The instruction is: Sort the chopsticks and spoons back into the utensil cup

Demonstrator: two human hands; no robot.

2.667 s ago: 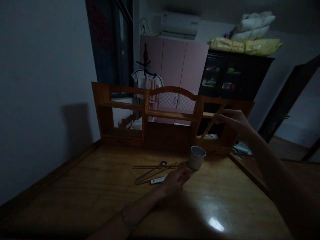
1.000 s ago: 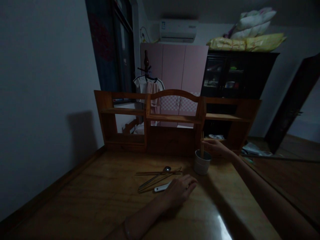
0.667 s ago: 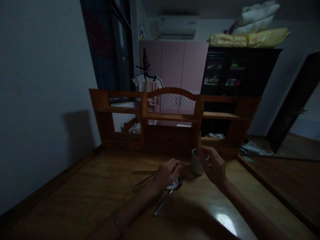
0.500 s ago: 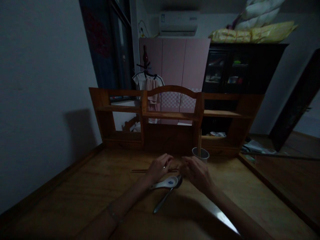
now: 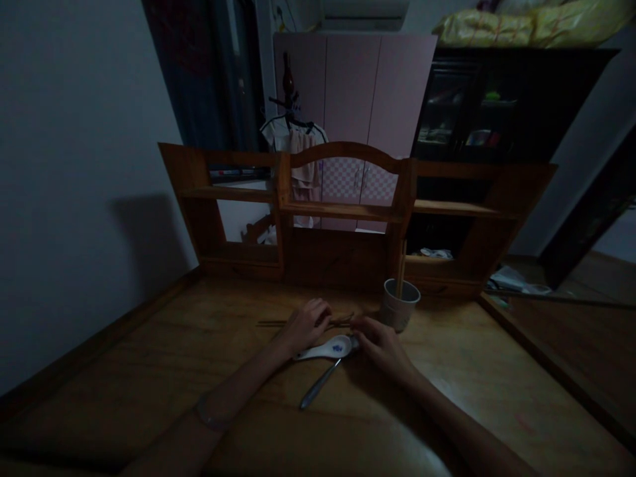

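Note:
Wooden chopsticks (image 5: 268,324) lie crosswise on the table, passing behind my left hand (image 5: 307,324), whose fingers are curled with the tips turned down beside them. Whatever those fingers may hold is hidden. My right hand (image 5: 381,343) pinches at the right end of the chopsticks, where the thin sticks cross. Just in front lies a white ceramic soup spoon (image 5: 330,348) with a blue pattern in its bowl. A metal spoon (image 5: 318,387) lies slanted, its bowl end by the ceramic spoon and partly hidden by my right hand.
Behind my right hand stands a grey-white cup (image 5: 397,315) with upright chopsticks (image 5: 401,271) in it. A wooden shelf unit (image 5: 342,211) runs along the table's back edge. A wall (image 5: 84,218) borders the left side, and the wooden table (image 5: 209,358) has a raised right edge.
The view has tilted down. My right hand has come lower and left onto the chopsticks' right end, uncovering more of the cup. My left hand stays near the chopsticks; the spoons look unmoved.

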